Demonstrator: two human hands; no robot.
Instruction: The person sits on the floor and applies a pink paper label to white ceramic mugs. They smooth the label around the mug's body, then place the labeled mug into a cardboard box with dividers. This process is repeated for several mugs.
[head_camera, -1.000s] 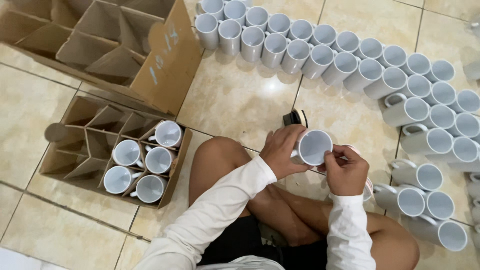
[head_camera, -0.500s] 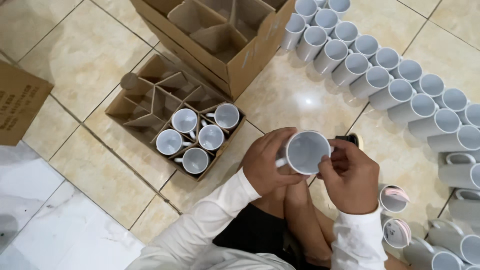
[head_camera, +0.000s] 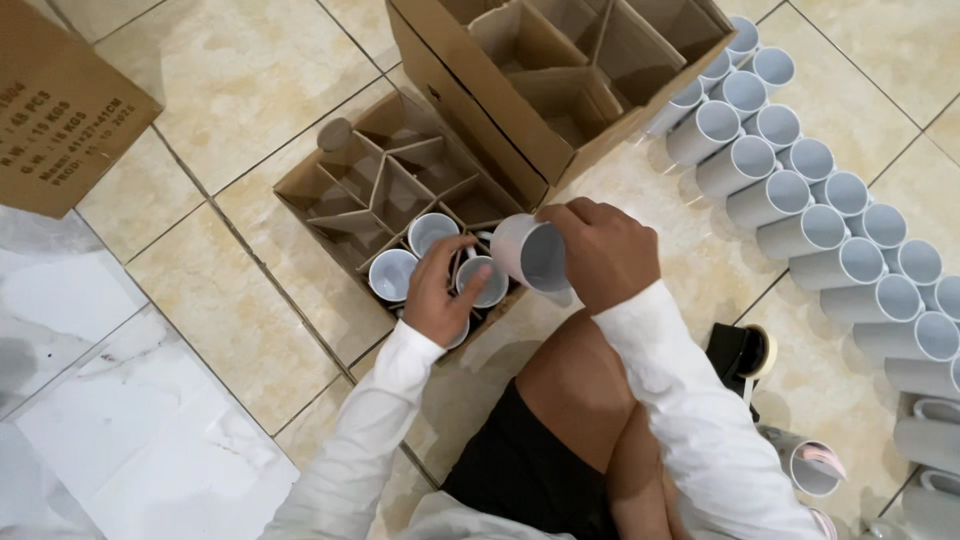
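Right hand (head_camera: 605, 250) has carried white mug (head_camera: 532, 253) from lap to divided tray (head_camera: 330, 200), frame centre. Left hand (head_camera: 440, 290) now spread over packed mugs (head_camera: 392, 274), apparently gripping none.

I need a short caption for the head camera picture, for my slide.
Seated on a tiled floor, right hand holds a white mug over a divided cardboard tray; left hand rests on mugs inside.

A: Where does the camera sit?
B: On the person's head, looking steeply down at the floor (head_camera: 230, 90), near the hands.
A: Any second view?
B: No, just this one.
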